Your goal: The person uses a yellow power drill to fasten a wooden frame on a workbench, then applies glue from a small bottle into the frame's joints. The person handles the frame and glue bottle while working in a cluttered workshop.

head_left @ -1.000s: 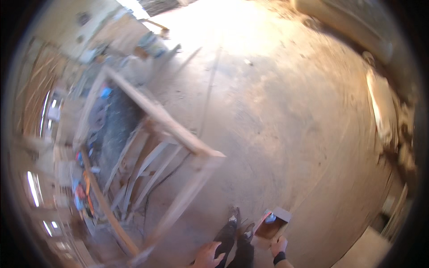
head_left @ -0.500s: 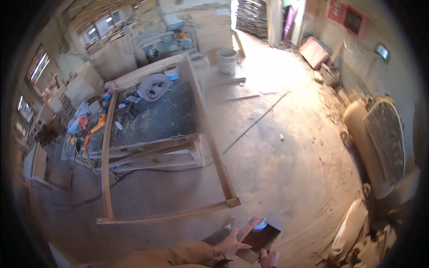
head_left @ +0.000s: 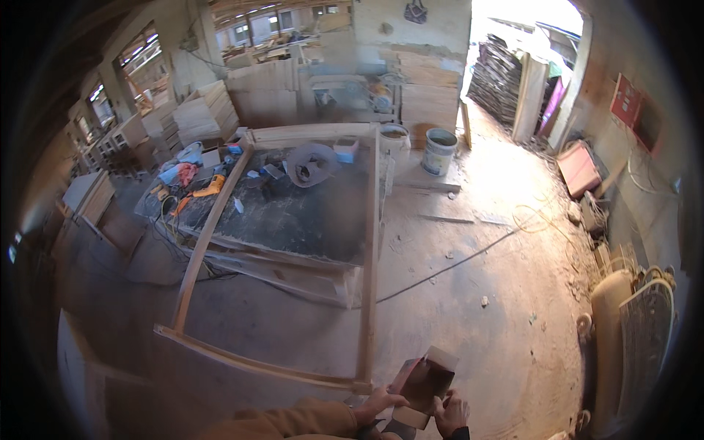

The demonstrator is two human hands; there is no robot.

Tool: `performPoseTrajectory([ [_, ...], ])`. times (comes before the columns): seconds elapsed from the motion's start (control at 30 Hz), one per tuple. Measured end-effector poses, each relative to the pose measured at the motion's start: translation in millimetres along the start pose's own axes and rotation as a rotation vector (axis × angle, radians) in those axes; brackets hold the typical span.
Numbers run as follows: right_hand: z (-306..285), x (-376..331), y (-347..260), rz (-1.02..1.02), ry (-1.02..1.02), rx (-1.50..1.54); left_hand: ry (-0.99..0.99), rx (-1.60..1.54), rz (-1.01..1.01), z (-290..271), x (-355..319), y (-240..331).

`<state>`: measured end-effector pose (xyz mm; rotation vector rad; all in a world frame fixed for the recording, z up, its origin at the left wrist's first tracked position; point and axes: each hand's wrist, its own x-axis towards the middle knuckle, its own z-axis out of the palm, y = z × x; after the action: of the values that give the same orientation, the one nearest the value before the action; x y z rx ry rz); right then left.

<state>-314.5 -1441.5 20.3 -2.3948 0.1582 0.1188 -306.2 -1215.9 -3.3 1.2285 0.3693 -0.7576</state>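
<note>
A small cardboard box (head_left: 424, 383), its top flaps up and its inside dark, is held low in front of me at the lower edge of the head view. My left hand (head_left: 381, 402) grips its left wall, thumb over the rim. At the right near corner, the curled fingers of my right hand (head_left: 450, 413) pinch the box's edge by a flap. What lies inside the box is too dark to make out. Just left of the box is the near corner of a large wooden frame (head_left: 271, 370), which rests across a dark-topped worktable (head_left: 308, 220).
On the worktable lie an orange power drill (head_left: 211, 186), a round bowl-like thing (head_left: 312, 164) and cables. Two buckets, one of them a pale bucket (head_left: 440, 152), stand behind near the bright doorway. A dark rod (head_left: 447, 268) lies on the dusty floor. Bulky items line the right wall.
My view has lifted and shifted, so the room sits lower in it. The box has tilted, and the blue-white thing seen in it before no longer shows. My right hand has come further into view.
</note>
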Motion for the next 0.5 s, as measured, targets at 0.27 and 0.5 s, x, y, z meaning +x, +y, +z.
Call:
performPoseTrajectory([
  [0.27,-49.4,139.9,-24.9,-0.691,-0.344,-0.160,0.226,-0.228,0.131,57.5,76.4,13.6],
  [0.5,-80.3,206.4,-56.2,-0.925,-0.861,-0.356,0.481,-0.317,0.159,101.6,100.1,12.6],
])
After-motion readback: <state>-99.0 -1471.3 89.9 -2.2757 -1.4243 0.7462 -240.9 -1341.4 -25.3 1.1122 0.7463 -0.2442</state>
